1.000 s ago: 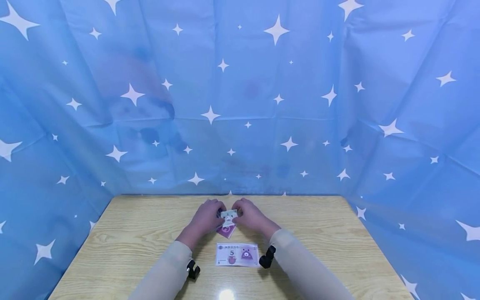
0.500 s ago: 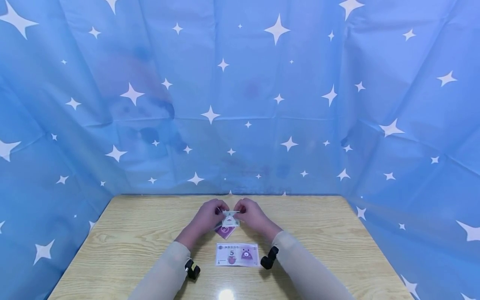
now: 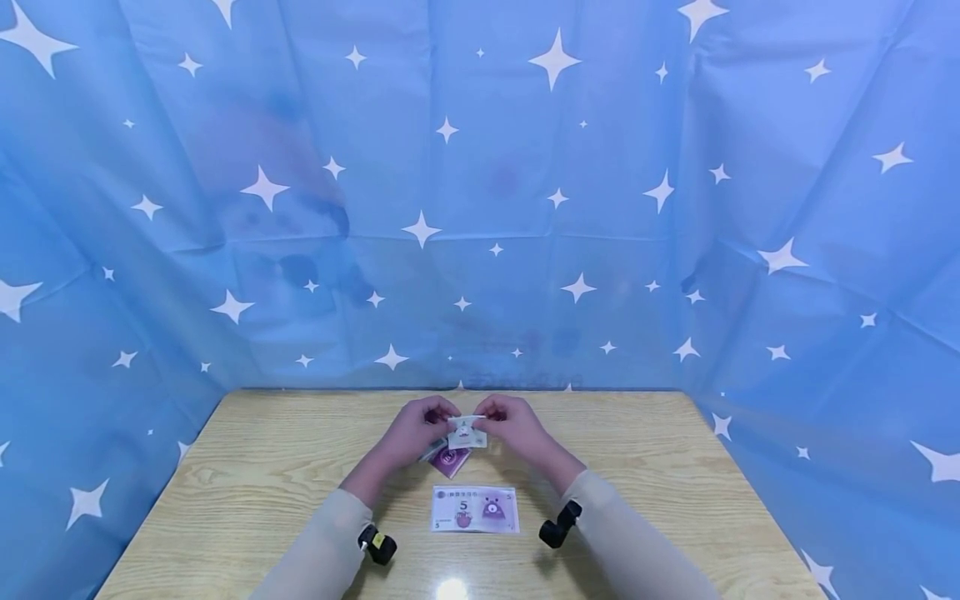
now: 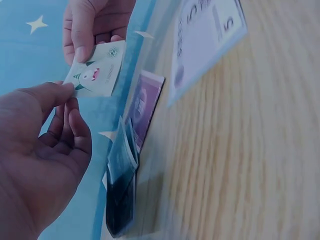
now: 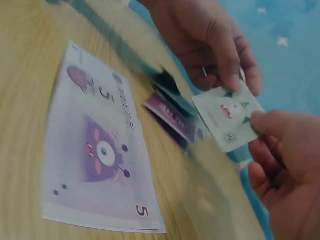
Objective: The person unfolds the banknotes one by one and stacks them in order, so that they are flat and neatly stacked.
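Observation:
Both hands pinch a small folded play banknote (image 3: 468, 437), pale green with a white monster printed on it, above the far part of the table. My left hand (image 3: 420, 429) holds one top corner between thumb and fingers. The opposite corner is pinched by my right hand (image 3: 516, 429). Just below the left hand, a folded purple banknote (image 3: 450, 461) lies on the table. Beside it in the left wrist view are folded dark green banknotes (image 4: 121, 167), partly overlapping it. Nearer my body lies a flat, unfolded purple 5 banknote (image 3: 476, 510).
The wood-grain table (image 3: 285, 500) ends at a blue curtain (image 3: 480, 317) with white stars, close behind the hands. A bright light reflection (image 3: 452, 590) shows near the front of the table.
The green banknote has shifted slightly right and its face is held flatter towards the camera. Both forearms have spread apart, uncovering more of the folded banknotes under the left hand.

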The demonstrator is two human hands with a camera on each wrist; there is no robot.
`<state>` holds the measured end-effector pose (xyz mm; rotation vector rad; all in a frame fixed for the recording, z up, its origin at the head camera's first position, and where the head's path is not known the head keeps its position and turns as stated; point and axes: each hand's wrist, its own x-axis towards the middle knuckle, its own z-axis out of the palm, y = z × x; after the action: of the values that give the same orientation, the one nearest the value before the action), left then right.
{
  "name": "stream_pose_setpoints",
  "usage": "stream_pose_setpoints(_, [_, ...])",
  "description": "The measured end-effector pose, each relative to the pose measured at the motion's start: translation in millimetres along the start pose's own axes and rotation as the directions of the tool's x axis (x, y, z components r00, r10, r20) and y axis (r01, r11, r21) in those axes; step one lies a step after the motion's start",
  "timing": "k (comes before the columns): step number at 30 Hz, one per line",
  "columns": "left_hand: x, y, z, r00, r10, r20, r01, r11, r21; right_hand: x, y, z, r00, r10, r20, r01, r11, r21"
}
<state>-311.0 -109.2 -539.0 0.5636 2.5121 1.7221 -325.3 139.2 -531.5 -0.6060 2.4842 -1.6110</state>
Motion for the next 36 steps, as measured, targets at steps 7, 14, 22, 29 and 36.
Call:
stream_pose_setpoints(7, [-10.1,13.0,0.6,0.999,-0.018,0.029,0.020,0.996,-0.092,-16.1,-13.4,-3.4,1.000,0.001,-0.029,0.002,0.996,0.087])
stream_pose_setpoints(14, [-23.5,19.9,5.0,0.992,-0.010,0.128,0.029,0.988,-0.152,-31.2,-19.3,-4.9,1.000,0.002,-0.018,0.000,0.995,0.099])
stream_pose_setpoints(22, [-35.0,22.4,8.3,0.978,0.012,0.206,0.020,0.988,-0.156,-51.5,-33.1,-4.6,0.999,0.011,-0.041,-0.009,0.999,0.042])
stream_pose_setpoints(29, [-41.1,26.3,11.5,0.978,0.035,0.208,-0.014,0.995,-0.102,-62.2,-35.6,-4.9,0.999,0.003,-0.046,-0.001,0.999,0.037])
stream_pose_setpoints(36, [-45.1,28.3,15.2,0.975,0.050,0.217,-0.033,0.996,-0.079,-69.6,-37.3,-5.1,0.997,0.041,-0.062,-0.037,0.998,0.055])
